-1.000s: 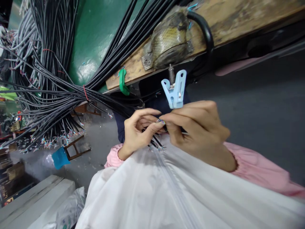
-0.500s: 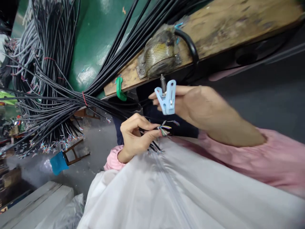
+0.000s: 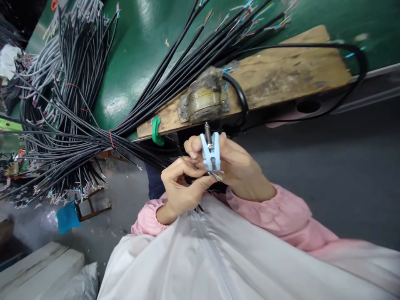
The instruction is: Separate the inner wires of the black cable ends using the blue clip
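My left hand (image 3: 183, 183) pinches the end of a black cable between thumb and forefinger. Thin coloured wires (image 3: 216, 176) stick out past its fingertips, just below a light blue clothes peg (image 3: 211, 156). That peg hangs at the metal shaft (image 3: 208, 132) of a motor wrapped in yellowish mesh and tape (image 3: 204, 100). Closed around the peg's two handles is my right hand (image 3: 240, 166), fingers on the left side and thumb on the right. The peg hides part of those fingers. Whether the wires are inside the peg's jaws, I cannot tell.
The motor sits on a wooden board (image 3: 281, 75) at the green table's edge (image 3: 131, 54). A green clamp (image 3: 156, 131) grips the board. Left lie bundles of black cables (image 3: 84, 62), one tied with a red band (image 3: 111, 138). A blue stool (image 3: 68, 217) stands below.
My right hand has moved left and down, from beside the peg to around its handles. The peg's handles stand closer together. My left hand still holds the cable, wires now nearer the peg.
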Motion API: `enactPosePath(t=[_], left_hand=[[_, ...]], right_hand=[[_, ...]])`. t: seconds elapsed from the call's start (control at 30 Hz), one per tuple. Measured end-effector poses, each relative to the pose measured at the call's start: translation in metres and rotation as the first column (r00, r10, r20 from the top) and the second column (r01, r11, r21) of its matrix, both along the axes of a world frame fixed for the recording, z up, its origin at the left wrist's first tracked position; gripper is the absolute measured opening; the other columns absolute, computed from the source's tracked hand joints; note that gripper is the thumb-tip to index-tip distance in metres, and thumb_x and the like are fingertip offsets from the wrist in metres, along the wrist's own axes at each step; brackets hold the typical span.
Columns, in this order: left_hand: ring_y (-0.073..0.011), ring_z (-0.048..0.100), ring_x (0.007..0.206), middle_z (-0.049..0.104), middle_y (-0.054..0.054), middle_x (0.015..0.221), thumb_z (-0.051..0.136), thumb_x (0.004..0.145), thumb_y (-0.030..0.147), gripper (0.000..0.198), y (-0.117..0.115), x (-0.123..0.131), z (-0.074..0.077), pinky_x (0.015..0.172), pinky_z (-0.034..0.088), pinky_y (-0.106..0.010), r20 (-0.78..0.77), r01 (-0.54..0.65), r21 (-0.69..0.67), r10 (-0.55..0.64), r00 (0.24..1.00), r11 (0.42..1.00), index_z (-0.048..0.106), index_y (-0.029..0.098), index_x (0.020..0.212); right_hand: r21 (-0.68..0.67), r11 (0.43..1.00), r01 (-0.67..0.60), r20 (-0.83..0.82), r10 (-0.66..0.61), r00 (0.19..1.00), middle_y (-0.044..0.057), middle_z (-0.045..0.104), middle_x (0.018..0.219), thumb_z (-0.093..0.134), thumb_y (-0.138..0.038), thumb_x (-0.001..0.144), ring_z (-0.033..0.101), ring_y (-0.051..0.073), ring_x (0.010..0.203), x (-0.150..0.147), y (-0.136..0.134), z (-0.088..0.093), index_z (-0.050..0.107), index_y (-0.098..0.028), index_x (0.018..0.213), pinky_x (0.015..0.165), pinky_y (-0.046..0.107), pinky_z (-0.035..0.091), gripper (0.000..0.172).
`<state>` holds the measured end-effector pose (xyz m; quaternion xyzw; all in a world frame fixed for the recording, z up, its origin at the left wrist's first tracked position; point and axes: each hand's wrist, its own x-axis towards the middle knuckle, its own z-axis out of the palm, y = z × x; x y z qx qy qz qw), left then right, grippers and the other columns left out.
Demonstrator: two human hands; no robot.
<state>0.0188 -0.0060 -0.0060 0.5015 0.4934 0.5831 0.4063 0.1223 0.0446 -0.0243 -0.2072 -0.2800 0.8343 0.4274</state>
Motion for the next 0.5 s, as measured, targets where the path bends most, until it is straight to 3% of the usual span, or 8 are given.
enactPosePath(t=[0.1,0.3,0.4,0.5], left_hand=[[-0.0062,0.048,0.052,0.051,0.005,0.052,0.088,0.065,0.046,0.048,0.000,0.000,-0.003,0.057,0.044,-0.023,-0.005,-0.016,-0.050,0.016,1.000,0.999,0.055,0.016,0.047],[-0.0060,0.047,0.051,0.050,0.005,0.052,0.087,0.063,0.054,0.050,-0.002,-0.003,-0.011,0.055,0.044,-0.023,-0.020,-0.013,-0.083,0.011,1.000,0.996,0.058,0.017,0.048],[-0.0055,0.047,0.049,0.050,0.005,0.053,0.088,0.062,0.053,0.048,-0.004,-0.005,-0.017,0.052,0.044,-0.022,0.006,0.020,-0.051,-0.020,1.000,0.998,0.060,0.016,0.049],[-0.0058,0.050,0.049,0.052,0.004,0.053,0.088,0.063,0.052,0.045,-0.006,-0.007,-0.026,0.050,0.043,-0.021,0.014,0.053,0.001,-0.053,0.999,0.999,0.063,0.016,0.052]], right_hand=[[0.066,0.997,-0.040,-0.008,0.041,0.999,-0.001,0.054,0.070,0.066,-0.076,0.075,0.050,0.011,0.057,-0.001,-0.001,-0.008,0.061,-0.020,0.079,0.054,0.025,0.049,0.056],[0.000,0.999,-0.042,-0.003,0.042,0.999,0.003,0.064,0.081,0.050,-0.075,0.085,0.063,0.017,0.072,0.003,-0.006,-0.029,0.066,-0.022,0.096,0.071,0.033,0.058,0.057],[0.009,0.999,-0.035,0.037,0.034,0.999,0.002,0.064,0.078,0.055,-0.077,0.081,0.060,0.016,0.065,0.011,-0.009,-0.035,0.066,-0.024,0.091,0.065,0.032,0.056,0.055],[0.036,0.998,0.050,0.121,-0.054,0.991,0.000,0.062,0.073,0.066,-0.073,0.076,0.056,0.015,0.061,0.020,-0.016,-0.037,0.066,-0.025,0.086,0.060,0.030,0.052,0.049]])
